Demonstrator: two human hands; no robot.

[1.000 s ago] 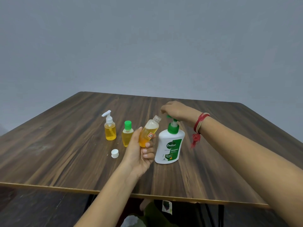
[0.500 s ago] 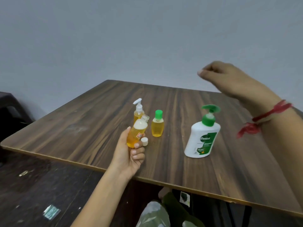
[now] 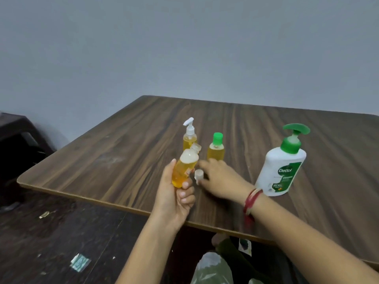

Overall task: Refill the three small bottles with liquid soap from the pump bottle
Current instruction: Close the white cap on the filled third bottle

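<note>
Our left hand (image 3: 174,193) grips the uncapped small bottle (image 3: 183,168), tilted, over the table (image 3: 123,160) near its front edge. Right hand (image 3: 220,179) is open, fingertips at the white cap (image 3: 199,174); can't tell if it's pinched yet. Bottle looks nearly full, light, thin plastic and likely soap-slick: hold mid-body, don't squeeze. Pinch cap by its sides.

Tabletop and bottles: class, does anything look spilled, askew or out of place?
No spill shows. The uncapped bottle is held tilted in the left hand; its white cap lies loose on the table, by the right hand. Scraps of litter lie on the floor.
</note>
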